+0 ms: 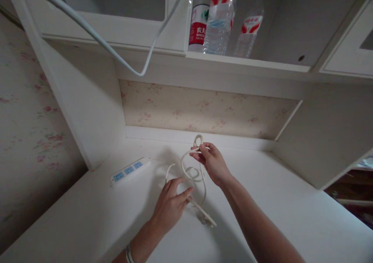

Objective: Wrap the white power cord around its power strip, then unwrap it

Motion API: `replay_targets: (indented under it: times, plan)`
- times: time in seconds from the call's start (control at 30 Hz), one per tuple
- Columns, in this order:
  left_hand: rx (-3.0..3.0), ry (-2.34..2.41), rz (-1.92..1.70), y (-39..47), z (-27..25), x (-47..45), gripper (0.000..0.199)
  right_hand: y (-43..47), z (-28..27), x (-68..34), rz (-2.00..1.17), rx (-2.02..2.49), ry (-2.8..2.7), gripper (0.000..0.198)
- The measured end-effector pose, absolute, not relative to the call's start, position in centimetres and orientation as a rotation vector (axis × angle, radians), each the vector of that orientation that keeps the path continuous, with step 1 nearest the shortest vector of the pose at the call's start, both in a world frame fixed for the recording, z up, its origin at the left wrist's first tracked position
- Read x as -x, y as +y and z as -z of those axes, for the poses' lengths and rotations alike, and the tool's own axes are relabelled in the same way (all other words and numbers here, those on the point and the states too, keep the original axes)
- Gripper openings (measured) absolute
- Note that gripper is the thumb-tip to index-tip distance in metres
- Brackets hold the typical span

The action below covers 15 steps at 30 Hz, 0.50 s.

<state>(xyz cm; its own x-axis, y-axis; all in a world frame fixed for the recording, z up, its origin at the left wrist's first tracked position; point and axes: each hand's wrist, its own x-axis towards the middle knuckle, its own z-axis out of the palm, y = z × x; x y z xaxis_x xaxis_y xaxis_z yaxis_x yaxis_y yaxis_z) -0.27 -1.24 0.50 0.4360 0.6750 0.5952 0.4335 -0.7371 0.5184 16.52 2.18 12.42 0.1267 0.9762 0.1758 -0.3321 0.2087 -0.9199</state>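
Observation:
A white power strip (126, 176) with blue socket faces lies on the desk, left of my hands. Its pale cord (203, 185) loops loosely between my two hands, partly above the desktop. My right hand (215, 162) pinches the cord between thumb and fingers, with a small loop standing up past the fingertips. Nearer to me, my left hand (171, 202) has the cord's end section in its curled fingers; thumb and index finger are a little apart. From beneath that hand the cord runs out to the right to a plug (208, 219), which is blurred.
Overhead, a cabinet shelf (247, 61) holds several plastic bottles (219, 29). A thick white cable (140, 74) hangs down in front of the cabinet at upper left. Side panels (87, 99) flank the white desktop (262, 193), and a strip of floral wallpaper (204, 105) shows behind.

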Motion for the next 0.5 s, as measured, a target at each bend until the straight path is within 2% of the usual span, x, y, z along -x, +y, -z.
replay_targets:
  times: [0.17,0.33,0.4,0.5]
  plan:
    - [-2.326,1.032,-1.374,-0.5,-0.3,0.6,0.036,1.4,-14.3,-13.1,-1.218,0.855,-1.114,0.032]
    - [-2.132,0.976,-1.388,0.5,-0.3,1.2,0.021,0.4,-10.8,-11.0,-1.381,0.861,-1.262,0.034]
    - [-2.100,1.033,-1.335,0.8,-0.2,1.4,0.014,-0.4,-9.4,-10.9,-1.321,0.921,-1.333,0.030]
    - [-2.079,1.068,-1.259,1.0,0.0,1.8,0.019,-2.6,-7.6,-11.1,-0.977,1.072,-1.508,0.026]
